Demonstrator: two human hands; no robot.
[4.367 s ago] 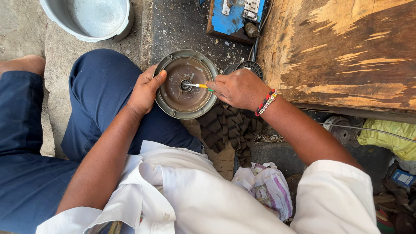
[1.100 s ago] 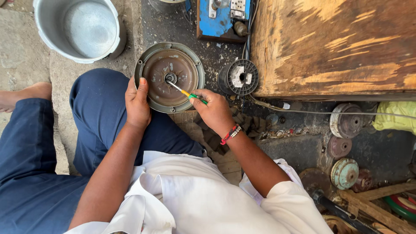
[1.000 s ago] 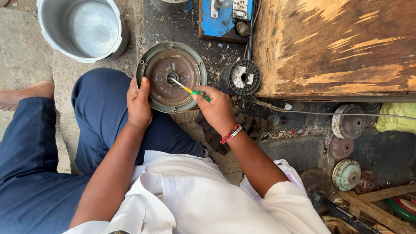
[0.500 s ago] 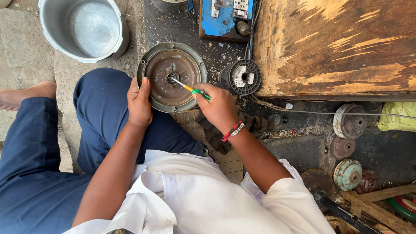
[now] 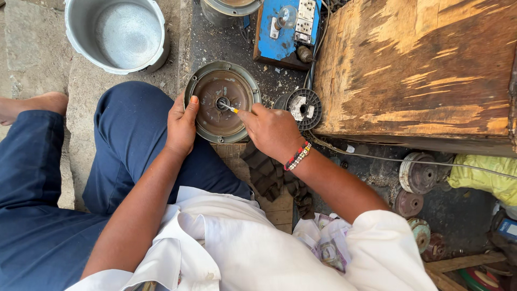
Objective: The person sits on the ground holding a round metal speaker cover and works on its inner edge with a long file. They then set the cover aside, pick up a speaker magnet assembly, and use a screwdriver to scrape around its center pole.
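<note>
Round metal cover (image 5: 222, 102): dished disc, rusty brown inside with a greyish rim and a small central hub. It rests against the person's knee, above a wooden block on the ground. Judged stiff, fairly heavy for its span and gritty rather than slippery; unlikely to be fragile. Best held by the rim, where a thumb can hook over the edge.

Left hand (image 5: 181, 126): grip closed on the cover's left rim, thumb lying on the inner face, steadying it.

Right hand (image 5: 272, 132): fingers pinched shut around a slim tool (image 5: 230, 108) with a yellowish handle, its tip at the hub; probably a small screwdriver, though the tip is too small to tell. A beaded bracelet sits on this wrist.

Nearby: metal bucket (image 5: 117, 33), blue switch board (image 5: 288, 29), wire spool (image 5: 301, 109), worn wooden worktop (image 5: 420, 70).
</note>
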